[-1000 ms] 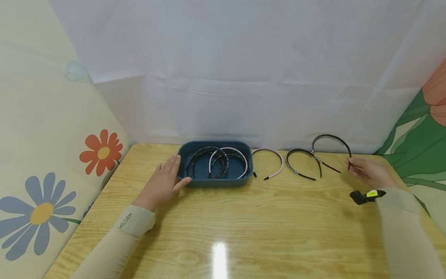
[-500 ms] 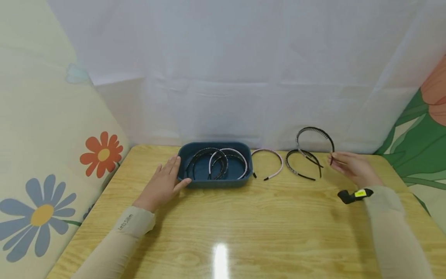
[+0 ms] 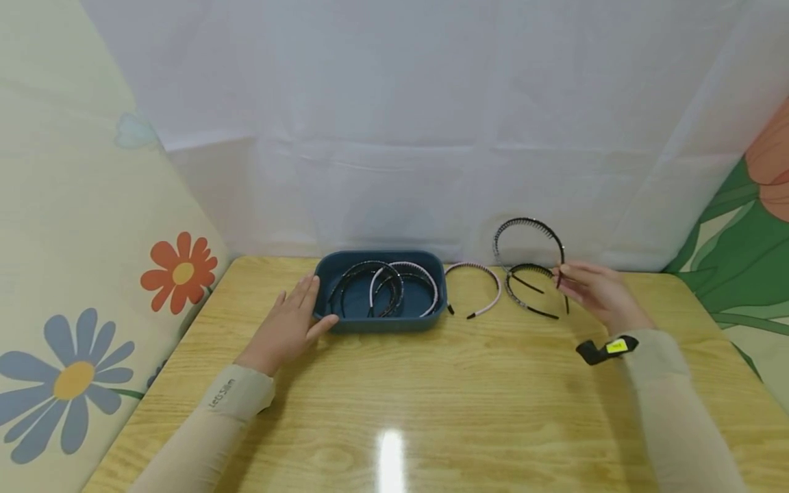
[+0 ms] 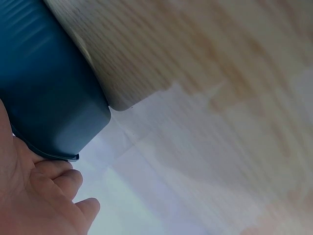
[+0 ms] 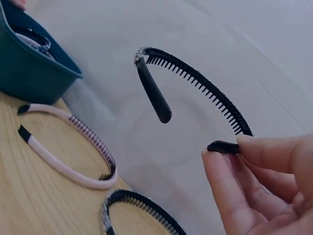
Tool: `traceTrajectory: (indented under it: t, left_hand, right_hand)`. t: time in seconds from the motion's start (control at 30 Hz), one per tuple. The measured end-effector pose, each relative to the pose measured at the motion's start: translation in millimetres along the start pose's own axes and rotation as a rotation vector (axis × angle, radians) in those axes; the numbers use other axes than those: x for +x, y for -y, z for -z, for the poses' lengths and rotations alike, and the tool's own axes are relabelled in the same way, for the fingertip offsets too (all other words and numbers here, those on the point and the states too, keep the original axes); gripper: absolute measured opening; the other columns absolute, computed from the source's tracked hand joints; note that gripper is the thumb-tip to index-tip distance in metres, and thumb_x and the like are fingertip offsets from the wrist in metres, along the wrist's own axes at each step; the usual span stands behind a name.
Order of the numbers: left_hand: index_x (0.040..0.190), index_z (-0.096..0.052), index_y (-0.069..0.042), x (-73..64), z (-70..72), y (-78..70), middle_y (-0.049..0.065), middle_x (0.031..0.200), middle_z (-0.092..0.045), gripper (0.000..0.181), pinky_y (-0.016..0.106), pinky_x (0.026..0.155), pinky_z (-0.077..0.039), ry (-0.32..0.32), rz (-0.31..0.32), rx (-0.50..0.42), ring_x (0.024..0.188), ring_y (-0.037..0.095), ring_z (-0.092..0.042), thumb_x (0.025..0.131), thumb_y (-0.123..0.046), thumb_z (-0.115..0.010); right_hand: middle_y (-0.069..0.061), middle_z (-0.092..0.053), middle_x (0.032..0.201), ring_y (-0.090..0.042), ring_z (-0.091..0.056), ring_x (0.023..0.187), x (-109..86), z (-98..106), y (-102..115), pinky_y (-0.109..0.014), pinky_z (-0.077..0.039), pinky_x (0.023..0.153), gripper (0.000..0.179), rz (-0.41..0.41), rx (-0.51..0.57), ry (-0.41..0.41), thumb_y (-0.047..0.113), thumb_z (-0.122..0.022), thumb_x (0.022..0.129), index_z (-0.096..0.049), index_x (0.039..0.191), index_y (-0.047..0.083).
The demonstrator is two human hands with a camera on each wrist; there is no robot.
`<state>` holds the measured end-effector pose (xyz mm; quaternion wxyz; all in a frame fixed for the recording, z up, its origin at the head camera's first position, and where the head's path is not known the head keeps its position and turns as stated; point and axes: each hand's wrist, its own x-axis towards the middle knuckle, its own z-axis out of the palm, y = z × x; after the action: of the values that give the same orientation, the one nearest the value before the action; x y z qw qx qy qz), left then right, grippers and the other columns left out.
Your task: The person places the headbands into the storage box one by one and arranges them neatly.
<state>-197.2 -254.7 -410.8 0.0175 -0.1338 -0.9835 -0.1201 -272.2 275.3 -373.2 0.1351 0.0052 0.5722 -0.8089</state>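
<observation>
One table [image 3: 444, 390] runs beneath the left hand [image 3: 286, 325] and right hand [image 3: 600, 293]. Just right of the left hand, whose extended fingers rest against its end, sits the blue tray [image 3: 379, 325]. The held headband [image 5: 201, 75] is aloft left of the right hand, one tip pinched between thumb and fingers; carrying it high should clear the lying headband [image 5: 144, 200] underneath.
</observation>
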Motion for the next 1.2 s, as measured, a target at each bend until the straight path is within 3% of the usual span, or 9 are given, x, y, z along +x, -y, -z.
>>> traceTrajectory:
  t: [0.67,1.2]
  left_hand:
    - [0.159,-0.012,0.009,0.3,2.2,-1.5,0.027,0.166,-0.012,0.090,0.065,0.120,-0.010,0.001,0.000,0.000,0.153,0.043,-0.012,0.105,-0.057,-0.043]
    - [0.159,-0.011,0.009,-1.3,4.8,-4.0,0.027,0.166,-0.010,0.091,0.065,0.120,-0.009,0.012,0.005,-0.004,0.153,0.042,-0.011,0.105,-0.057,-0.043]
  right_hand:
    - [-0.005,-0.076,0.089,-0.013,-0.073,0.083,12.9,-63.2,-20.9,-0.023,-0.060,0.078,0.037,0.080,0.056,0.099,-0.007,-0.049,0.103,-0.080,0.089,0.009]
    - [-0.004,-0.076,0.091,-0.015,-0.073,0.085,27.5,-112.5,-41.8,-0.027,-0.060,0.081,0.031,0.081,0.031,0.087,-0.005,-0.053,0.102,-0.077,0.092,0.012]
